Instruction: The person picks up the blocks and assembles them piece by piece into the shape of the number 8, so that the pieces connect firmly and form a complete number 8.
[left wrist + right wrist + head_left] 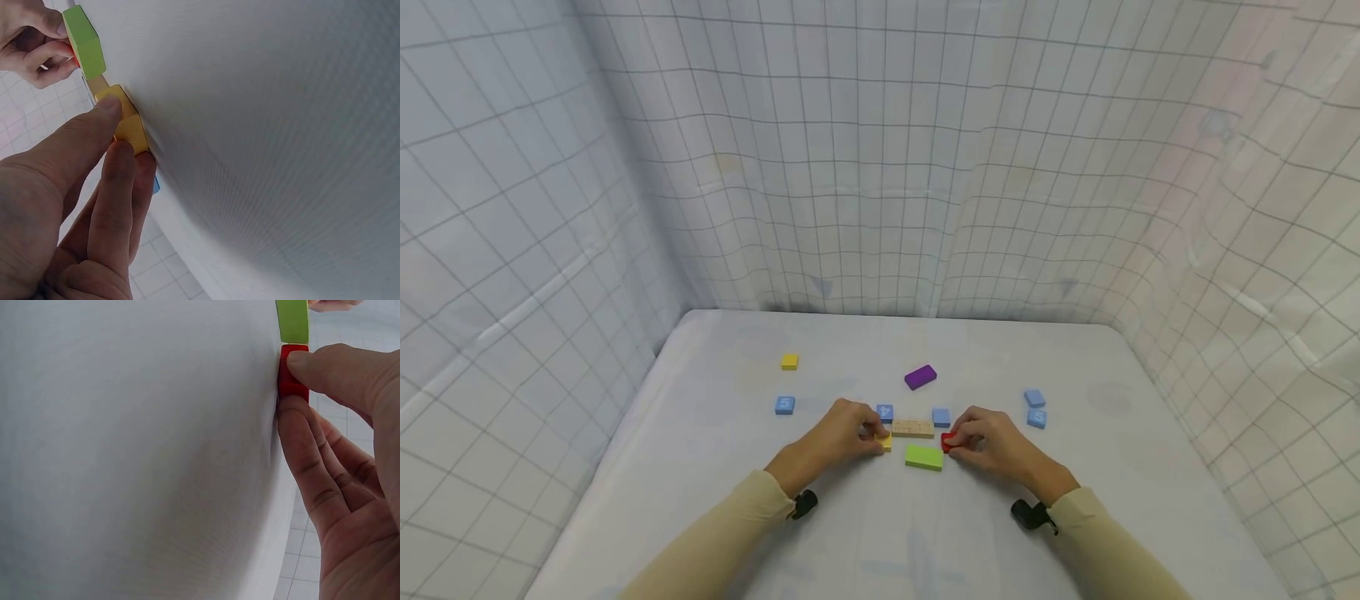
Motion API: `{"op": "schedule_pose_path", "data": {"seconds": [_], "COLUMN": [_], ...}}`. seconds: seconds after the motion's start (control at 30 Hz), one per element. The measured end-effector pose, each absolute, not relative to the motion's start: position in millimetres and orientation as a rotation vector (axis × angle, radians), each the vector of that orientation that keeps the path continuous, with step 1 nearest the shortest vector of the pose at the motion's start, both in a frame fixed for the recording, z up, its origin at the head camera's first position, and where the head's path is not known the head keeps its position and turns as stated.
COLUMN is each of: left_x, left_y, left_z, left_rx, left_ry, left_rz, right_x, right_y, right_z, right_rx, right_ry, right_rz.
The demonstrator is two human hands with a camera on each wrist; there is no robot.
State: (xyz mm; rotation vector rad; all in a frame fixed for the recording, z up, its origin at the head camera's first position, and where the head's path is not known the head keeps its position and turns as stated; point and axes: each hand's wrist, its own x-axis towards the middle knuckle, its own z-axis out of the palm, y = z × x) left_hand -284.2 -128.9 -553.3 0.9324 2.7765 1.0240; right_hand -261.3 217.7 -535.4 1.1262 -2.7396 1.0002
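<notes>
Thumb and fingers of my left hand [850, 431] pinch a small yellow block [132, 130] by its sides, low at the tabletop. My right hand [996, 442] pinches a small red block [294, 389] between thumb and fingertips, also down at the cloth. Between the two hands lie a tan wooden block [913, 428] and, nearer to me, a lime green block [923, 457]. Just behind the left fingertips is a blue block marked 4 [885, 412]. A plain blue block [941, 417] sits behind the red one. Fingers partly cover both pinched blocks.
A purple block [921, 377] lies farther back. On the left are another yellow block [790, 362] and a blue block marked 5 [785, 405]. Two blue blocks [1036, 418] lie close together on the right. Grid-patterned curtains [880, 167] surround the white table [737, 350].
</notes>
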Motion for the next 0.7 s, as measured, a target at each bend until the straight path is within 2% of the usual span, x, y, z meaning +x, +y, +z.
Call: {"op": "schedule_pose_path", "data": {"seconds": [0.03, 0.27, 0.47, 0.53, 0.7], "left_x": [-287, -273, -281, -278, -281], "left_y": [-130, -125, -128, -127, -128], "left_z": [-559, -534, -550, -542, -549], "left_rx": [0.948, 0.917, 0.974, 0.942, 0.982], "left_ry": [2.775, 2.762, 2.77, 2.748, 2.791], "left_rz": [1.037, 1.018, 1.034, 1.051, 1.002], "right_x": [-261, -261, -262, -262, -262], "right_y": [217, 214, 212, 211, 211], "right_z": [-535, -533, -533, -534, -536], "right_rx": [1.13, 1.145, 1.158, 1.159, 1.159], "right_ry": [-2.74, -2.751, -2.742, -2.742, -2.731], "right_rz": [0.996, 0.994, 0.974, 0.963, 0.948]}}
